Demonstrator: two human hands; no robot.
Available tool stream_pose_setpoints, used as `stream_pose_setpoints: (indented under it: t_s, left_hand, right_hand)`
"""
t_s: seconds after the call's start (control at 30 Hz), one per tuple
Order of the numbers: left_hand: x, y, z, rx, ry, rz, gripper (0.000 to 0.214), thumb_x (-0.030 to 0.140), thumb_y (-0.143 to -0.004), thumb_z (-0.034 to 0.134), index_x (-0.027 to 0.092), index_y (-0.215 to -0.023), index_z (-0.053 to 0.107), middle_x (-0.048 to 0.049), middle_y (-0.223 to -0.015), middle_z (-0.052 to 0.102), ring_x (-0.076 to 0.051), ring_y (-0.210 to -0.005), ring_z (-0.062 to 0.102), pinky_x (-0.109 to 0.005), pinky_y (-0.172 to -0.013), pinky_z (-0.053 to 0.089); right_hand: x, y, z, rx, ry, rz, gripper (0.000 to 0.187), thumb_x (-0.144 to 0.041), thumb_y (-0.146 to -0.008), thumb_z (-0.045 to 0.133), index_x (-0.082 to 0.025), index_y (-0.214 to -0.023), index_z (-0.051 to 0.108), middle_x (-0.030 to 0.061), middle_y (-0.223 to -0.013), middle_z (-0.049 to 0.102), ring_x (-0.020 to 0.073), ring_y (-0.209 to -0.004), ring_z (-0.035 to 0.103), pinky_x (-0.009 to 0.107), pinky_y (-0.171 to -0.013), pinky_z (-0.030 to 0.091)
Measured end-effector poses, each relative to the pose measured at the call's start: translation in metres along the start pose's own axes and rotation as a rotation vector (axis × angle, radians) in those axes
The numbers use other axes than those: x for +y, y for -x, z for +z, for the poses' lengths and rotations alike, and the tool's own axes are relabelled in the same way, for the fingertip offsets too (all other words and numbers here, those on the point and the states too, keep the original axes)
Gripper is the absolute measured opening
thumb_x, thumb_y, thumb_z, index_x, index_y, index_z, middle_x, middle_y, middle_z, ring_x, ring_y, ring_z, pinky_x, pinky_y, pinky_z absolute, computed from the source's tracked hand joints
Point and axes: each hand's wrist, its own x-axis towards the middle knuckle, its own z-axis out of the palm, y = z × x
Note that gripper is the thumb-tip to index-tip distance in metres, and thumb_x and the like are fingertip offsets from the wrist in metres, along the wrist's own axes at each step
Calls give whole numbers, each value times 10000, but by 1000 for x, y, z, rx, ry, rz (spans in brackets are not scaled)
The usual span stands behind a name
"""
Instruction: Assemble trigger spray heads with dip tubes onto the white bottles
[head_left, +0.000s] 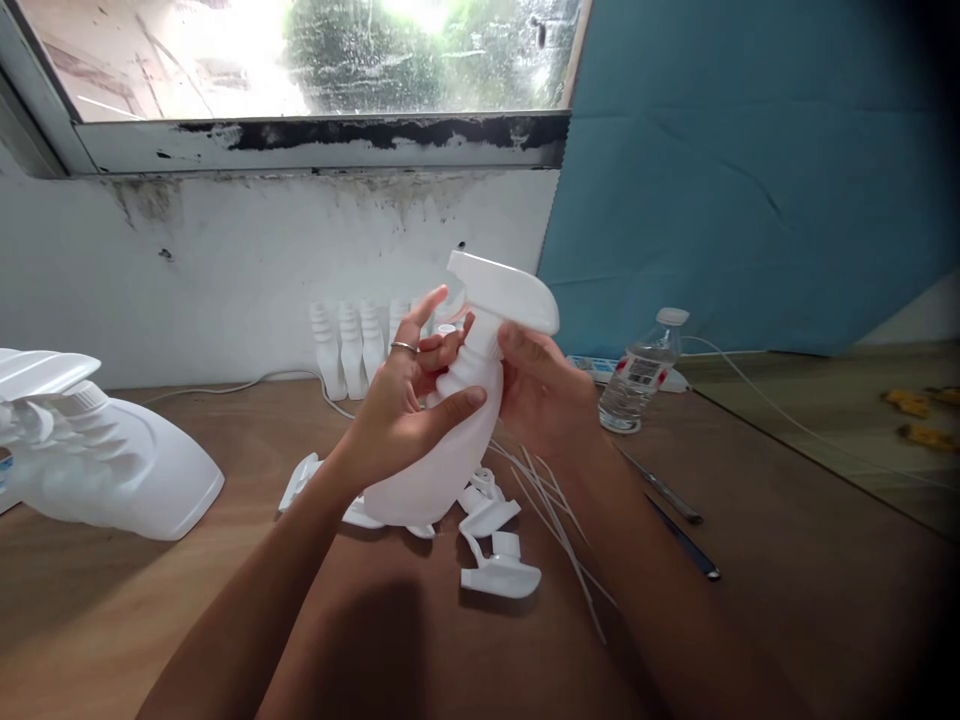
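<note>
A white spray bottle (442, 465) is held tilted above the table, its trigger spray head (506, 290) sitting on the neck. My left hand (409, 400) wraps round the bottle's upper body, thumb across the near side and index finger raised towards the trigger. At the neck, my right hand (544, 385) grips the collar just under the spray head with thumb and fingers. Below the bottle lie loose white spray heads (501, 578), and thin white dip tubes (559, 520) are scattered to their right.
More white spray bottles (150, 465) lie at the left. Several slim white bottles (328, 350) stand along the wall. A clear water bottle (637, 380) leans at the right, near two knife-like metal tools (682, 535). A thin cable (247, 382) runs along the wall.
</note>
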Motion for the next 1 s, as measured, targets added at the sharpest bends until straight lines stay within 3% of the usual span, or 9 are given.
stream_pose_setpoints:
  t_s: [0.1, 0.23, 0.47, 0.57, 0.7, 0.83, 1.0]
  left_hand:
    - [-3, 0, -3, -15, 2, 12, 718, 246, -793, 739, 315, -1381, 334, -70, -1264, 553, -287, -1270, 470, -430, -937, 551]
    - [-2, 1, -2, -12, 29, 36, 626, 239, -804, 731, 351, -1295, 360, -43, -1283, 536, -248, -1134, 574, -380, -845, 584]
    - [4, 1, 5, 26, 6, 2, 636, 279, -774, 762, 309, -1246, 337, -66, -1168, 572, -232, -979, 638, -334, -716, 597]
    - [4, 1, 4, 40, 20, 18, 613, 279, -771, 764, 306, -1212, 340, -50, -1125, 581, -237, -1011, 630, -339, -730, 595]
    - [1, 1, 4, 41, 28, -1, 644, 278, -767, 770, 304, -1228, 321, -51, -1066, 593, -248, -1023, 629, -327, -694, 597]
    - [1, 1, 4, 46, 31, 5, 607, 279, -776, 763, 302, -1199, 328, -49, -1134, 577, -223, -994, 635, -323, -712, 593]
    - [1, 2, 6, 68, 19, -5, 659, 277, -752, 784, 308, -1217, 318, -52, -1068, 596, -272, -1102, 593, -346, -724, 591]
  right_hand:
    - [1, 0, -1, 10, -23, 3, 343, -523, -840, 593, -217, -965, 684, 67, -941, 707, 263, -1008, 654, 398, -827, 568]
    - [0, 1, -2, -10, -48, 16, 337, -504, -836, 592, -223, -998, 683, 70, -975, 708, 271, -1021, 649, 427, -848, 562]
    - [2, 0, -1, -6, -49, -39, 208, -389, -805, 677, -199, -887, 692, 72, -979, 702, 254, -944, 668, 430, -851, 563]
    - [2, 0, 0, -14, -74, -31, 234, -400, -804, 670, -218, -951, 682, 64, -974, 703, 256, -945, 669, 435, -834, 570]
    - [3, -1, 3, 54, -37, -19, 203, -352, -745, 742, -202, -865, 677, 62, -937, 708, 245, -895, 672, 430, -833, 570]
    - [1, -1, 2, 33, -42, 9, 300, -486, -787, 665, -206, -891, 680, 66, -950, 706, 256, -941, 664, 424, -829, 572]
    - [1, 1, 5, 77, -28, 5, 218, -379, -768, 722, -189, -864, 673, 79, -953, 708, 265, -943, 667, 438, -833, 572]
